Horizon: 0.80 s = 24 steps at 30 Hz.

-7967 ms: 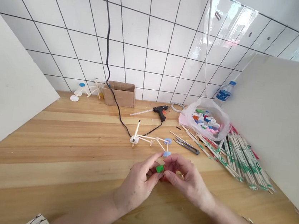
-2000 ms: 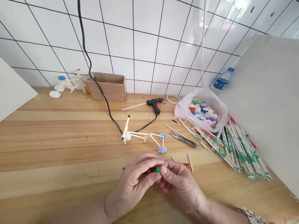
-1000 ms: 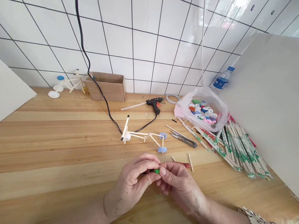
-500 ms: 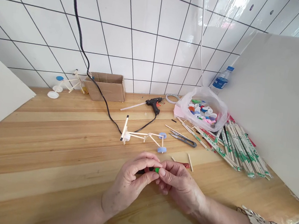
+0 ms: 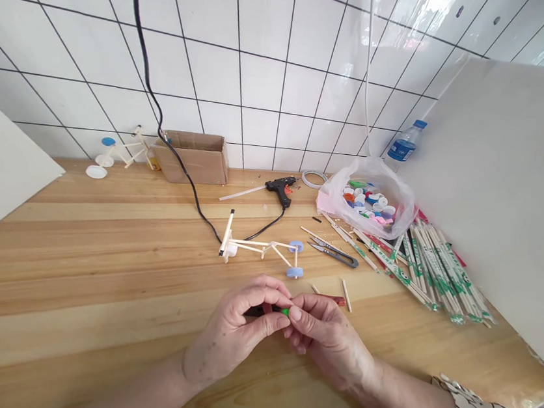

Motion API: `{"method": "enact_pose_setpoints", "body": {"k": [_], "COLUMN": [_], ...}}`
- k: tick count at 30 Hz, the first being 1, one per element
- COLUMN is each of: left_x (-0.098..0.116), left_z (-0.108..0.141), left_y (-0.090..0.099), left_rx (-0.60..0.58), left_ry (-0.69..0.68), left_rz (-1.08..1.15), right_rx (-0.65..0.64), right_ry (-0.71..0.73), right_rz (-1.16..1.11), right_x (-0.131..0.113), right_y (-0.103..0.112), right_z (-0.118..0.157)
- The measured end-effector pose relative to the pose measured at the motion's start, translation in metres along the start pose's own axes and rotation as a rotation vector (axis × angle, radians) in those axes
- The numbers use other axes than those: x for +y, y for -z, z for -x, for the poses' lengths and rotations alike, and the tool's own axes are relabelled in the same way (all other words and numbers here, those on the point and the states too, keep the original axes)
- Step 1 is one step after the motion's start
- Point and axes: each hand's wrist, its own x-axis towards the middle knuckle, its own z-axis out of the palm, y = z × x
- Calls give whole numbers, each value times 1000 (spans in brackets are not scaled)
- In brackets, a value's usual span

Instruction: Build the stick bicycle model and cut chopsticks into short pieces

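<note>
My left hand (image 5: 241, 325) is closed, its thumb and fingers pinching a small black piece (image 5: 254, 311) with a bright green end (image 5: 285, 311). Fingertips of my right hand (image 5: 328, 335) press together at that green end, meeting the left fingertips. Most of the piece is hidden, so its exact kind is unclear. Just beyond the hands lies a stick model (image 5: 250, 246) with blue bottle-cap wheels at its right and a white cap at its left. A red tool (image 5: 338, 300), partly covered, and a short loose stick (image 5: 346, 296) rest beyond my right hand.
Behind are a black glue gun (image 5: 279, 188), a tape roll (image 5: 313, 179) and a cardboard box (image 5: 196, 159). At right lie thread snips (image 5: 335, 254), wrapped chopsticks (image 5: 440, 275), a bag of bottle caps (image 5: 334, 195) and a water bottle (image 5: 403, 147). Another stick model (image 5: 126, 148) stands far left.
Both hands stay in nearly the same place. Slightly more of the black piece shows beside my left fingers.
</note>
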Motion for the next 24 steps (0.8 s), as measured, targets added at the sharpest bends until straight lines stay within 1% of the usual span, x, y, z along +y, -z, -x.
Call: {"method": "enact_pose_setpoints", "body": {"k": [5, 9, 14, 20, 24], "left_x": [1, 1, -2, -3, -3], "left_z": [0, 0, 1, 0, -1], "left_y": [-2, 0, 0, 1, 2], "left_rx": [31, 37, 43, 9, -9], "left_ry": [-71, -68, -70, -80, -49], "left_rz": [-97, -124, -90, -67, -31], "right_rx": [40, 16, -10, 38, 34], "right_ry": [34, 36, 28, 55, 48], "right_rz": [44, 24, 33, 47, 62], "right_x": [0, -1, 0, 3, 1], "right_y": [-1, -1, -1, 0, -1], "right_z": [0, 1, 1, 2, 2]}}
